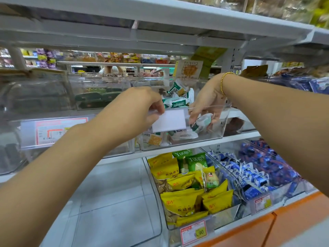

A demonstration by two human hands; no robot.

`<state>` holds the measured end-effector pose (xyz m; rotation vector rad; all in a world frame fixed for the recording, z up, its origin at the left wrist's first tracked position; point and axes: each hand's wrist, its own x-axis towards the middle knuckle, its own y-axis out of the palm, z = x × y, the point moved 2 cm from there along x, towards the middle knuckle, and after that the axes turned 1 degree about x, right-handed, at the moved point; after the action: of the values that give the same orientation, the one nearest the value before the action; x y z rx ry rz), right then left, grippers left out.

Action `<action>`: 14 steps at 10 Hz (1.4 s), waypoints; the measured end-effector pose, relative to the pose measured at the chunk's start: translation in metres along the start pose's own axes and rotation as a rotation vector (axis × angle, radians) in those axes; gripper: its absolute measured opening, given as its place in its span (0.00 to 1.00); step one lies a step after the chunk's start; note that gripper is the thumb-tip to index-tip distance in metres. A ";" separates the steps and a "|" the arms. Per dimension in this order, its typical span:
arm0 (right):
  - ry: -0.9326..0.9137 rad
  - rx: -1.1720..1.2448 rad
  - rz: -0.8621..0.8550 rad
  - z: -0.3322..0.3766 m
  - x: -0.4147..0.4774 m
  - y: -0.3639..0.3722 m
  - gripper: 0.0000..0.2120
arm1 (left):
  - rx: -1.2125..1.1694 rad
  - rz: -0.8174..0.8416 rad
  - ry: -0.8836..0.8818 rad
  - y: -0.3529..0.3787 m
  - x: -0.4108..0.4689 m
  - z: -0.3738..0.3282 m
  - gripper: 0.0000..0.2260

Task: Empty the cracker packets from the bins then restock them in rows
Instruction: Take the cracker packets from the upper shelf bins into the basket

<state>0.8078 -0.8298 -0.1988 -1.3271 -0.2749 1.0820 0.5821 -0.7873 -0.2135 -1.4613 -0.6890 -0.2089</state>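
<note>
Shop shelving all round us, both hands on the clear bin [210, 134] at mid-shelf.

Green-and-white cracker packets [175, 102] heaped inside at 12 o'clock; our right hand [204, 104] is in the bin, fingers closed on one packet [200, 124], while our left hand [140, 106] pinches the front rim at 9 o'clock. Reckon the bin could tip off the shelf edge if we tug, dumping packets into the yellow snack bin [229, 218] at 6 o'clock.
</note>
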 end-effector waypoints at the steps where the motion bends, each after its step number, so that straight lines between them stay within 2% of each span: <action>1: 0.000 0.075 0.142 0.006 -0.001 0.000 0.14 | -0.034 0.020 -0.024 -0.001 0.003 0.001 0.06; 2: -0.031 0.085 0.145 0.009 0.001 -0.004 0.27 | -0.068 0.059 -0.034 -0.003 0.008 0.000 0.04; 3: -0.109 0.103 0.071 0.010 0.000 -0.013 0.21 | -0.075 0.097 -0.062 -0.005 0.018 -0.002 0.03; 4: -0.152 0.090 0.019 0.006 -0.003 -0.021 0.20 | -0.086 0.091 -0.093 -0.004 0.035 -0.004 0.04; 5: -0.170 0.057 -0.005 0.004 -0.008 -0.018 0.24 | -0.078 0.089 -0.123 0.000 0.055 -0.003 0.04; 6: -0.251 0.066 -0.145 -0.003 -0.020 -0.029 0.22 | -0.093 0.111 -0.177 0.004 0.078 0.004 0.05; 8: -0.359 0.397 -0.809 -0.038 -0.045 -0.070 0.25 | -0.016 0.285 -0.181 0.034 0.142 0.009 0.06; 9: -0.364 0.476 -0.899 -0.052 -0.041 -0.066 0.24 | 0.059 0.414 -0.188 0.058 0.169 0.008 0.16; 10: -0.426 0.537 -0.975 -0.058 -0.039 -0.062 0.23 | 0.080 0.461 -0.235 0.068 0.183 0.013 0.27; 11: -0.463 0.482 -1.058 -0.057 -0.034 -0.060 0.22 | 0.150 0.562 -0.244 0.081 0.188 0.013 0.40; 12: -0.482 0.480 -1.038 -0.059 -0.029 -0.059 0.22 | 0.321 0.636 -0.198 0.102 0.188 0.007 0.44; 13: -0.506 0.476 -1.026 -0.061 -0.026 -0.059 0.21 | 0.392 0.596 -0.191 0.115 0.190 0.008 0.52; 14: -0.542 0.466 -1.034 -0.061 -0.023 -0.060 0.21 | 0.377 0.551 -0.166 0.128 0.204 0.017 0.52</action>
<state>0.8677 -0.8790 -0.1555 -0.3199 -0.9276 0.5188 0.8067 -0.6985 -0.2101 -1.2556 -0.4048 0.4506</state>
